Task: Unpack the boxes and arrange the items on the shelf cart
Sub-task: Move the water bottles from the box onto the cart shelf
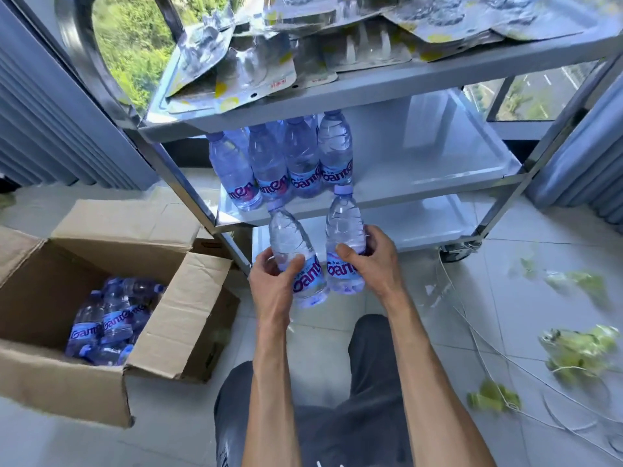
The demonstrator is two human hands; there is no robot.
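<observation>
Now, both hands gripping a bottle ea: left hand (273,285), right hand (376,261), labels (307,277) partly read "Gante".

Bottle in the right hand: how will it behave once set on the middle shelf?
The bottle in the right hand looks full, so probably heavy for its size. Tall and narrow, it may tip if nudged against the standing row. Its thin clear plastic likely flexes under the right hand.

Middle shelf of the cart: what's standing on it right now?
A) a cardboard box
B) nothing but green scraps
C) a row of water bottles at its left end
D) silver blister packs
C: a row of water bottles stands at the left end of the middle shelf; the silver packs lie on the top shelf, and the cardboard box sits on the floor.
</observation>
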